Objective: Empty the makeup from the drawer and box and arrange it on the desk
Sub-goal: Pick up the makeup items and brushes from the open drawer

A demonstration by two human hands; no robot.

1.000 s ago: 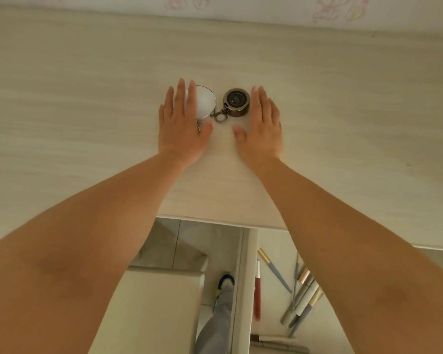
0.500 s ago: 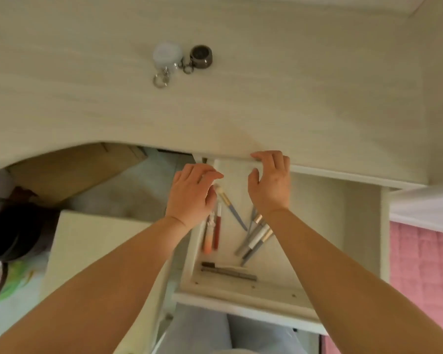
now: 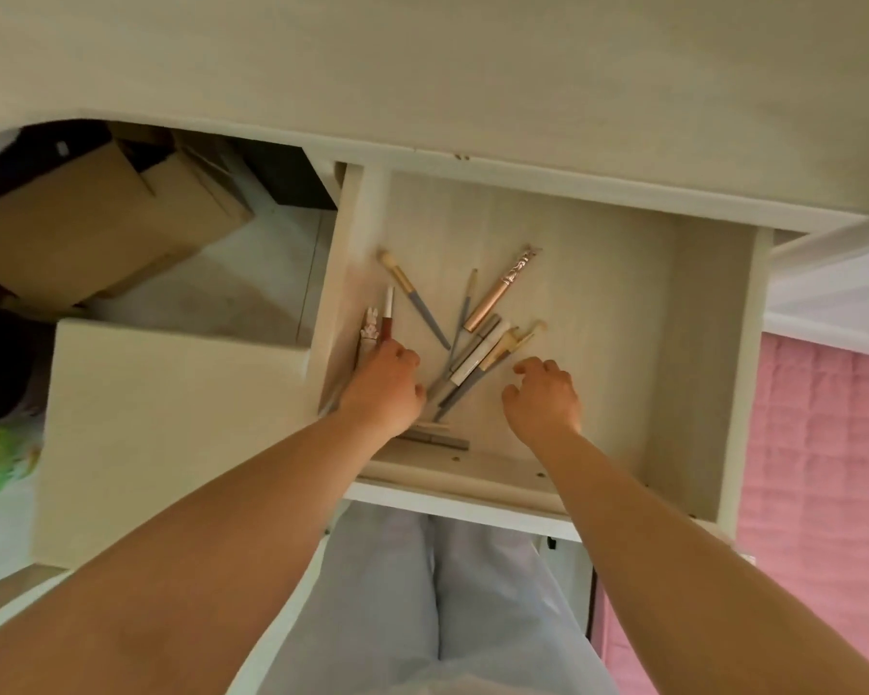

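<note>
Both hands loosely curled, holding nothing that I can see: left hand sits on the red lip tube at its fingertips; right hand hovers empty. Fanned brush cluster lies between them in the drawer, long axes running away up-right. I'd judge left nearer the tube.

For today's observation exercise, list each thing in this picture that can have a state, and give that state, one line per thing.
Drawer: pulled open, makeup inside.
Left hand: fingers curled down at the red lip tube; grip hidden.
Right hand: loosely curled, empty, beside the pile.
Rose-gold tube: capped, lying flat.
Blue-handled brush: lying loose, bristles toward the back.
Pencils and brushes: heaped, crossing one another.
</note>
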